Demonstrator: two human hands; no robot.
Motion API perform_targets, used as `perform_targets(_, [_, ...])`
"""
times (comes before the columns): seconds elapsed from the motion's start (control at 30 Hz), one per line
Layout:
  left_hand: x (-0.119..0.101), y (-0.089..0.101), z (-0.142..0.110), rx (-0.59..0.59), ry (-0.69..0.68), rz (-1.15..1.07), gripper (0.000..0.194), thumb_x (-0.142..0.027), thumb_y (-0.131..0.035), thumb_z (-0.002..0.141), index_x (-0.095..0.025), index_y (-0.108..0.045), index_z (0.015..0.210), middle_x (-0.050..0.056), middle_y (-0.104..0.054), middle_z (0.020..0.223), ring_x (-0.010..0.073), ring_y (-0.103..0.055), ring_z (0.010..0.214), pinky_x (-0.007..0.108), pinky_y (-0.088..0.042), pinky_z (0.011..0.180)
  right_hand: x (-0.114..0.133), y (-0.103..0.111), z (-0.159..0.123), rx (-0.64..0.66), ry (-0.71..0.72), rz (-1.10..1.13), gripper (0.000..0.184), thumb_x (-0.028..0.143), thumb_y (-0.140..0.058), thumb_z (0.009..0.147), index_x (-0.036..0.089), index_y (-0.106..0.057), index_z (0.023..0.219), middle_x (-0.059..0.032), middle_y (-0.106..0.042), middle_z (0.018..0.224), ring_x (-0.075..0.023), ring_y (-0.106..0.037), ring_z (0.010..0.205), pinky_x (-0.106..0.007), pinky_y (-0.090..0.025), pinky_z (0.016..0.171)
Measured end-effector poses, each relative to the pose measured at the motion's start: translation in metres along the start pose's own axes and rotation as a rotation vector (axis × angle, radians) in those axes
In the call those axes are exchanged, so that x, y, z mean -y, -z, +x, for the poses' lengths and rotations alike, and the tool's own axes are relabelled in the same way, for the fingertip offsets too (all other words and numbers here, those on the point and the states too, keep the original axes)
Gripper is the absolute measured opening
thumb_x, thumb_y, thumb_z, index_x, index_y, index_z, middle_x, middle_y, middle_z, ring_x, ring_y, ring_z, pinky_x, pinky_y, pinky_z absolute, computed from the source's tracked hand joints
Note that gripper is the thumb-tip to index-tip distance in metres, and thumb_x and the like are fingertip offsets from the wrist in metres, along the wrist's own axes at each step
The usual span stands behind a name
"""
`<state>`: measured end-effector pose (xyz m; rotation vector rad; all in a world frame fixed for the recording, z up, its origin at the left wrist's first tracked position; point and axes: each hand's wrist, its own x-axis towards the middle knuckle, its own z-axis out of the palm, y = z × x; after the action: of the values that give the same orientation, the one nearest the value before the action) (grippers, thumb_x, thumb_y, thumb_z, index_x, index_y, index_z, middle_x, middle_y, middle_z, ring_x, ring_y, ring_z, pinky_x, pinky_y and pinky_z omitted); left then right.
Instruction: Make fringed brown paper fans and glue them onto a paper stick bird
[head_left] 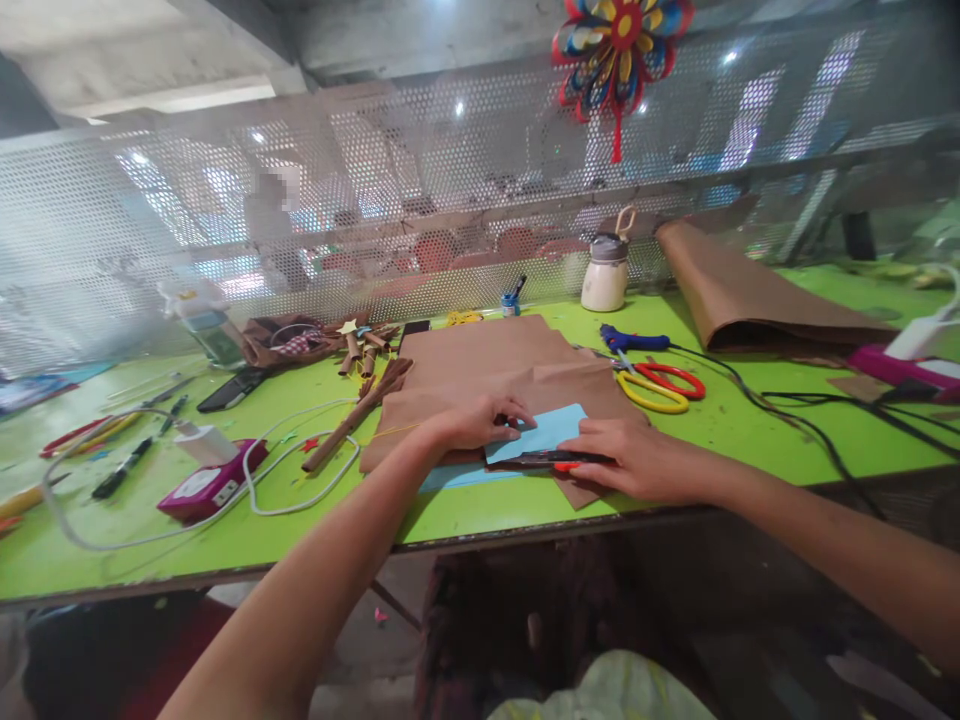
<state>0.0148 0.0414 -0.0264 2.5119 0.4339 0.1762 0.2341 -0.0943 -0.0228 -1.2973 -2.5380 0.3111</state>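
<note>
A light blue sheet of paper lies on brown kraft paper near the table's front edge. My left hand rests at its left side, fingers apart and slightly curved, fingertips at the sheet. My right hand is closed around a slim black tool with a red part, which lies along the sheet's near edge; its exact kind I cannot make out. More blue paper shows under my left wrist. The large brown kraft paper spreads out beyond both hands.
Scissors with yellow and red handles and a blue glue gun lie right. Behind stand a cream bottle and a small blue jar. Left are rolled brown paper sticks, a purple power strip, cables and a phone.
</note>
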Motion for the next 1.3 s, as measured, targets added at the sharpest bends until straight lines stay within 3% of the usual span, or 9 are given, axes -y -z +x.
perform_targets(0.2, [-0.001, -0.001, 0.000, -0.008, 0.017, -0.006, 0.028, -0.021, -0.054, 0.080, -0.017, -0.063, 0.107, 0.008, -0.056, 0.112, 0.0168, -0.052, 0.101, 0.029, -0.039, 0.088, 0.003, 0.002, -0.002, -0.010, 0.002, -0.020, 0.035, 0.040, -0.042, 0.089, 0.020, -0.063, 0.107, -0.0076, -0.058, 0.085, -0.0169, -0.054, 0.078, -0.027, -0.038, 0.070])
perform_targets(0.47, [-0.002, 0.001, -0.001, -0.024, 0.004, -0.028, 0.029, -0.025, -0.055, 0.080, -0.018, -0.064, 0.106, 0.008, -0.057, 0.113, 0.0167, -0.053, 0.100, 0.029, -0.039, 0.088, 0.023, 0.014, -0.011, 0.024, 0.091, 0.169, 0.036, 0.042, -0.044, 0.087, 0.022, -0.062, 0.111, -0.0069, -0.062, 0.093, -0.0171, -0.057, 0.085, -0.027, -0.042, 0.076])
perform_targets(0.57, [-0.003, 0.000, -0.002, -0.031, 0.030, -0.054, 0.031, -0.029, -0.054, 0.081, -0.017, -0.063, 0.108, 0.007, -0.060, 0.110, 0.0164, -0.054, 0.096, 0.028, -0.040, 0.085, -0.003, 0.025, -0.010, -0.171, -0.044, 0.144, 0.037, 0.042, -0.043, 0.088, 0.022, -0.061, 0.112, -0.0066, -0.064, 0.096, -0.0185, -0.057, 0.089, -0.029, -0.043, 0.079])
perform_targets(0.7, [-0.002, -0.004, -0.002, -0.113, 0.051, -0.029, 0.032, -0.035, -0.056, 0.080, -0.015, -0.065, 0.104, 0.008, -0.061, 0.104, 0.0157, -0.055, 0.089, 0.026, -0.042, 0.079, -0.078, 0.034, 0.001, -0.518, -0.412, 0.016, 0.041, 0.040, -0.040, 0.088, 0.020, -0.057, 0.118, -0.0079, -0.065, 0.105, -0.0226, -0.057, 0.098, -0.035, -0.043, 0.085])
perform_targets(0.8, [-0.004, -0.007, -0.003, -0.147, 0.049, 0.020, 0.033, -0.036, -0.057, 0.079, -0.015, -0.065, 0.102, 0.008, -0.060, 0.100, 0.0154, -0.055, 0.087, 0.024, -0.042, 0.076, -0.130, 0.037, 0.014, -0.546, -0.741, -0.125, 0.040, 0.037, -0.037, 0.088, 0.017, -0.060, 0.115, -0.0105, -0.065, 0.106, -0.0238, -0.060, 0.095, -0.033, -0.044, 0.079])
perform_targets(0.9, [-0.008, -0.009, -0.004, -0.188, 0.056, 0.086, 0.032, -0.038, -0.056, 0.079, -0.016, -0.065, 0.101, 0.008, -0.059, 0.098, 0.0151, -0.055, 0.084, 0.024, -0.042, 0.074, -0.161, 0.039, 0.028, -0.538, -0.860, -0.180, 0.040, 0.036, -0.042, 0.086, 0.013, -0.062, 0.112, -0.0157, -0.065, 0.105, -0.0283, -0.059, 0.097, -0.035, -0.044, 0.078])
perform_targets(1.13, [-0.014, -0.012, -0.005, -0.245, 0.070, 0.193, 0.037, -0.040, -0.058, 0.077, -0.017, -0.064, 0.105, 0.009, -0.054, 0.106, 0.0184, -0.054, 0.094, 0.027, -0.041, 0.085, -0.188, 0.040, 0.042, -0.557, -1.053, -0.254, 0.050, 0.041, -0.040, 0.085, 0.006, -0.055, 0.118, -0.0278, -0.055, 0.111, -0.0391, -0.050, 0.106, -0.048, -0.041, 0.078])
perform_targets(1.3, [-0.011, -0.012, -0.003, -0.251, 0.101, 0.230, 0.042, -0.043, -0.056, 0.078, -0.018, -0.060, 0.111, 0.010, -0.055, 0.106, 0.0206, -0.051, 0.100, 0.029, -0.039, 0.088, -0.177, 0.035, 0.040, -0.545, -0.961, -0.329, 0.046, 0.047, -0.042, 0.083, 0.016, -0.062, 0.111, -0.0200, -0.054, 0.117, -0.0374, -0.043, 0.110, -0.049, -0.039, 0.081])
